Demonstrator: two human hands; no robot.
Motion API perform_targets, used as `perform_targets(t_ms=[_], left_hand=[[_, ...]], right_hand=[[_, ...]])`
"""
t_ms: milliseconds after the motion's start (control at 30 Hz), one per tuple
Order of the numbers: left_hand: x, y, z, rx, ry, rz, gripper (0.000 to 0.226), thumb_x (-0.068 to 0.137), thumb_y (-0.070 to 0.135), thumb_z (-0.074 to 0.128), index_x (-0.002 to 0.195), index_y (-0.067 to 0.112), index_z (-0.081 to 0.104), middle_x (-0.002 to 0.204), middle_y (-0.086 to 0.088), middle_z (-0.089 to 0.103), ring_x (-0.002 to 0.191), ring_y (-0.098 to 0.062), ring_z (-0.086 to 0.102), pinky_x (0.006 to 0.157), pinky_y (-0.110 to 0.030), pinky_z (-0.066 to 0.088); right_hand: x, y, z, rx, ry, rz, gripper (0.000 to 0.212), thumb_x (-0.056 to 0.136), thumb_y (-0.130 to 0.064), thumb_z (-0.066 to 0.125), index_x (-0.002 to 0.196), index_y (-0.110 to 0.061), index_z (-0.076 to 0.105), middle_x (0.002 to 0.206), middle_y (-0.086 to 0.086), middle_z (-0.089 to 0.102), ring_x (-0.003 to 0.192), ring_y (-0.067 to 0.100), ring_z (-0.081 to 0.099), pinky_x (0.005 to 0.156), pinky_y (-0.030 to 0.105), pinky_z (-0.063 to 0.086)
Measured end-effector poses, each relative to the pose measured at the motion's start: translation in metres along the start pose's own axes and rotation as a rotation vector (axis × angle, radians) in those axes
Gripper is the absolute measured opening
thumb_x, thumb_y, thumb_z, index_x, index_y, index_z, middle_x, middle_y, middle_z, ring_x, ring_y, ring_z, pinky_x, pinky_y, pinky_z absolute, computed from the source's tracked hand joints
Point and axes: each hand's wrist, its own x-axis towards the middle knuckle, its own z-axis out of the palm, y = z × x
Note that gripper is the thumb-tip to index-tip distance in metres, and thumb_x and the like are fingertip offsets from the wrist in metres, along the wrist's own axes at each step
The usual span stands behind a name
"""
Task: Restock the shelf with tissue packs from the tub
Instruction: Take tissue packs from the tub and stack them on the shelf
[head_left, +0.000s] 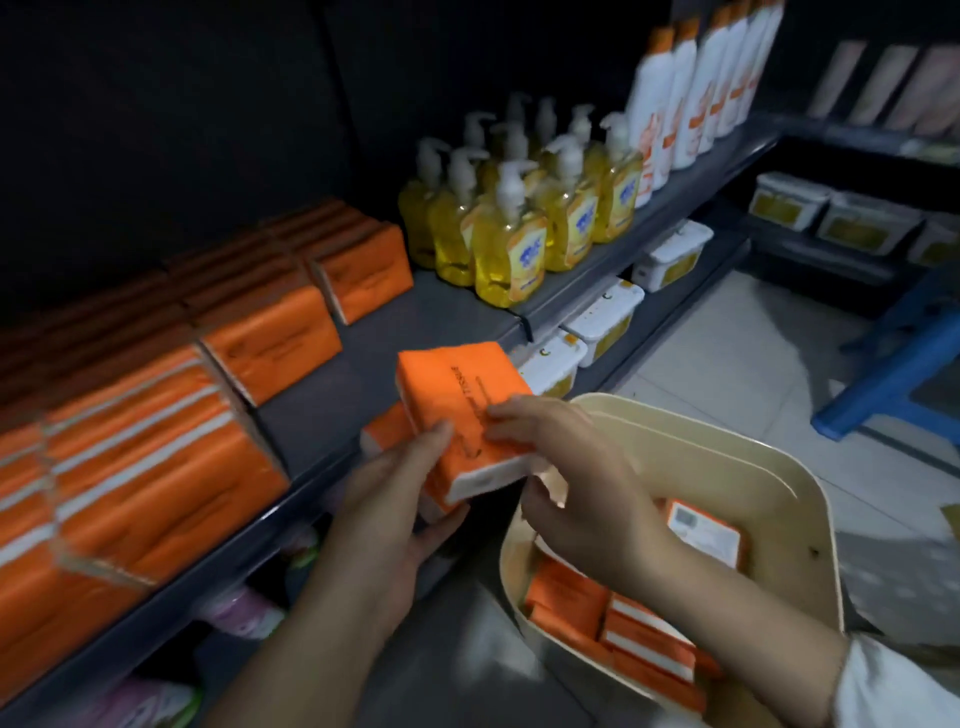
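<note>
Between both hands (395, 499) (576, 467), orange tissue pack (457, 410), above shelf edge (322, 415)

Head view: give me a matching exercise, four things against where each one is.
Things:
1. tissue pack
2. yellow soap bottles
3. tub
4. blue stool

Places:
A. on the floor, far right
B. standing on the shelf
C. gripped by the left hand and the right hand
D. lower right, holding more orange packs

Pairs: 1-C, 2-B, 3-D, 4-A
</note>
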Motion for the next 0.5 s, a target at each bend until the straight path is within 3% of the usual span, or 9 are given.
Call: perform_targets(t_ms=[67,167,267,333,400,500], left_hand=[[-0.004,0.008,-0.008,0.013,0.046,0.051,0.009,0.086,0.016,0.06,0.081,0.014,0.067,0.07,0.0,0.071,0.075,-0.014,0.066,0.08,-0.038,0.053],[-0.008,0.017,-0.022,0.016,0.07,0.148,0.016,0.089,0.011,0.054,0.078,0.013,0.065,0.073,-0.002,0.071,0.077,-0.017,0.067,0.069,-0.033,0.056],[-0.018,0.026,-0.034,-0.004,0.057,0.212,0.019,0.091,0.009,0.051,0.079,0.013,0.065,0.069,0.003,0.071,0.067,-0.008,0.067,0.062,-0.028,0.058],[-0.022,0.029,-0.043,0.039,0.05,0.243,0.02,0.091,0.01,0.051,0.077,0.014,0.065,0.069,0.004,0.069,0.067,-0.009,0.066,0.057,-0.026,0.056],[-0.022,0.029,-0.055,0.1,0.05,0.255,0.023,0.088,0.013,0.054,0.068,0.017,0.064,0.075,-0.002,0.064,0.069,-0.014,0.062,0.056,-0.028,0.052],[-0.023,0.03,-0.069,0.295,0.037,0.315,0.014,0.072,0.035,0.06,0.067,0.025,0.068,0.101,-0.007,0.057,0.084,-0.019,0.062,0.073,-0.036,0.056]], right_hand=[[0.009,-0.015,0.003,0.152,-0.047,0.105,0.049,0.06,-0.002,0.055,0.105,-0.018,0.066,0.124,0.0,0.056,0.118,0.005,0.05,0.099,0.013,0.035],[0.024,-0.034,0.005,0.568,0.076,0.507,0.045,0.07,-0.011,0.063,0.113,-0.025,0.06,0.126,-0.004,0.054,0.111,-0.006,0.051,0.096,0.018,0.043],[0.033,-0.043,0.007,0.903,0.071,0.879,0.042,0.087,-0.011,0.061,0.127,-0.019,0.052,0.122,-0.002,0.062,0.103,0.007,0.061,0.085,0.025,0.053],[0.035,-0.051,0.01,1.039,0.025,0.932,0.039,0.089,-0.016,0.058,0.128,-0.016,0.052,0.118,0.006,0.065,0.097,0.014,0.063,0.078,0.027,0.056],[0.037,-0.063,0.015,1.045,-0.004,0.902,0.039,0.087,-0.017,0.059,0.126,-0.016,0.054,0.118,0.01,0.066,0.098,0.019,0.064,0.087,0.036,0.053],[0.039,-0.072,0.019,0.975,0.014,0.791,0.063,0.073,-0.014,0.067,0.132,-0.024,0.047,0.118,0.001,0.063,0.108,0.018,0.061,0.096,0.042,0.05]])
